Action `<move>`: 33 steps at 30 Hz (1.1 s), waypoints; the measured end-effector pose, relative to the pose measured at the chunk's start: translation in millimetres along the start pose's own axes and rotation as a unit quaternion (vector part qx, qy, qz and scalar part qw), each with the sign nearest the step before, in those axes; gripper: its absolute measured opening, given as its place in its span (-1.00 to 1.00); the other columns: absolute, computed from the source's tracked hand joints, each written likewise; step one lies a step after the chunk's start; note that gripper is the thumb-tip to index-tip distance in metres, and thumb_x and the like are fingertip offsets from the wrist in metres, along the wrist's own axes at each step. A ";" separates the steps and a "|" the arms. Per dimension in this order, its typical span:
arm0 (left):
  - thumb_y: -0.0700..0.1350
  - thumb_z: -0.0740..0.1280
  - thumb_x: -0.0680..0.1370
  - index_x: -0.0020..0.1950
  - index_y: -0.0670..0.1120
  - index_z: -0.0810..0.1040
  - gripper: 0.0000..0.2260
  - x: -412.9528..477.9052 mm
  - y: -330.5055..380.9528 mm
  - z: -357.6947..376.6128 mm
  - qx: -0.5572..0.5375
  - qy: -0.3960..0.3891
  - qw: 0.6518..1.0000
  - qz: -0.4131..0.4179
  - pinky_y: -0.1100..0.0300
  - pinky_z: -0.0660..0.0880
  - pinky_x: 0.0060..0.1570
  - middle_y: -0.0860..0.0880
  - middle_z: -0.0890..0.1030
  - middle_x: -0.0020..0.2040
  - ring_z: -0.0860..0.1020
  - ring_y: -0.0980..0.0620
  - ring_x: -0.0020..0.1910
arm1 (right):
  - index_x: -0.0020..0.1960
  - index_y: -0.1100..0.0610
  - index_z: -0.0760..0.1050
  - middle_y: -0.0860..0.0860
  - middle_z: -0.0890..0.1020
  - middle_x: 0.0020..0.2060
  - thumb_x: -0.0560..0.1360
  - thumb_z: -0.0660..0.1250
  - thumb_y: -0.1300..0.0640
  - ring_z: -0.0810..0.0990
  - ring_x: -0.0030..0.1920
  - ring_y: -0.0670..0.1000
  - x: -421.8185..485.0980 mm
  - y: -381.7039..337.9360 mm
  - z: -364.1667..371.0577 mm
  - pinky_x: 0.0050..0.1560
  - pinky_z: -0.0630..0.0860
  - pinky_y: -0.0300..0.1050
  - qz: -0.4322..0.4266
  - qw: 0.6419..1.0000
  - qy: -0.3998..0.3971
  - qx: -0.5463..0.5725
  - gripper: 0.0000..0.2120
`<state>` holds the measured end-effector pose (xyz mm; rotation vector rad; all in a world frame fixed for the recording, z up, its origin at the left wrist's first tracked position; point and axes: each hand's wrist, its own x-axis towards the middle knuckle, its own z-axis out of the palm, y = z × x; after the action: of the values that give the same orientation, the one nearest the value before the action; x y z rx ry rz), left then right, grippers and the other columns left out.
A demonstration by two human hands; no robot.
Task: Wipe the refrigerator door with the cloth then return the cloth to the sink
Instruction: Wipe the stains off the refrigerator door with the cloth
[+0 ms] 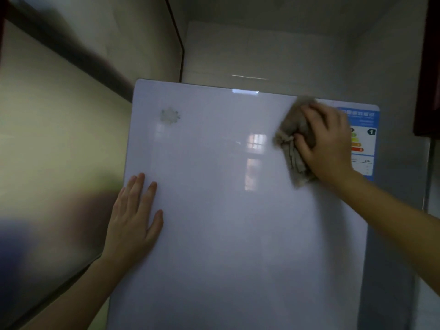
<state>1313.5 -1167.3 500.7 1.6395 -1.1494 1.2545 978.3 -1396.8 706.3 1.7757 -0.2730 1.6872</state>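
High on the refrigerator door (pixel 238 210), near its top right corner, the right hand (pixel 328 144) presses the crumpled cloth (pixel 291 144) to the glossy surface with fingers curled round it, while the left hand (pixel 135 215) lies flat, fingers straight, by the left edge. Wiping is under way, seemingly on the upper part; the rest and the return remain. No sink shows, and the energy label (pixel 364 136) is half covered and blurred.

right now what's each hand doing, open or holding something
Left hand: open, flat on the refrigerator door.
Right hand: holding the cloth, pressing it against the door's upper right, beside the energy label.
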 end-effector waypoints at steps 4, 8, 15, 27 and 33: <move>0.11 0.12 0.59 0.53 -0.18 0.32 -0.42 2.1 13.3 -2.9 -0.007 -0.007 0.999 -0.043 -0.12 0.18 0.51 -0.22 0.21 0.61 0.19 -0.23 0.58 | 0.39 0.18 0.49 0.24 0.56 0.31 0.57 0.37 0.01 0.53 0.23 0.31 -52.7 -16.6 -1.0 0.23 0.48 0.19 -0.206 0.977 -0.056 0.006 -0.55; 0.11 0.13 0.58 0.53 -0.15 0.32 -0.43 6.3 41.6 -3.1 -0.032 -0.002 0.997 -0.065 -0.13 0.22 0.47 -0.23 0.19 0.61 0.22 -0.25 0.56 | 0.34 0.12 0.60 0.13 0.63 0.29 0.64 0.33 -0.02 0.60 0.24 0.19 -111.1 -32.0 -15.1 0.18 0.51 0.05 -0.373 0.917 -0.133 0.054 -0.65; 0.08 0.16 0.60 0.53 -0.15 0.34 -0.45 0.0 97.3 9.2 -0.021 -0.002 0.999 0.032 -0.17 0.22 0.48 -0.25 0.24 0.59 0.23 -0.24 0.56 | 0.43 0.14 0.49 0.18 0.55 0.34 0.61 0.34 -0.05 0.52 0.27 0.26 -106.9 16.8 -25.1 0.22 0.46 0.15 -0.216 0.972 -0.093 0.021 -0.55; 0.09 0.15 0.61 0.54 -0.14 0.34 -0.45 -12.7 120.8 34.4 0.024 0.003 0.998 0.049 -0.13 0.08 0.56 -0.23 0.22 0.60 0.18 -0.23 0.59 | 0.38 0.10 0.58 0.12 0.60 0.34 0.65 0.32 -0.04 0.53 0.31 0.16 -199.5 12.8 -43.3 0.19 0.48 0.06 -0.346 0.922 -0.152 0.081 -0.63; 0.07 0.16 0.60 0.54 -0.16 0.34 -0.45 -13.8 121.9 40.3 0.025 0.023 0.998 0.048 -0.14 0.07 0.56 -0.25 0.23 0.60 0.19 -0.24 0.59 | 0.45 0.15 0.44 0.18 0.48 0.37 0.61 0.32 -0.10 0.48 0.29 0.27 -153.2 73.6 -54.4 0.27 0.43 0.20 -0.134 0.988 -0.075 0.024 -0.51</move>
<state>1207.7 -1239.3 483.6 1.5990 -1.1903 1.3849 870.1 -1464.7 581.5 1.8846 -0.0549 1.3857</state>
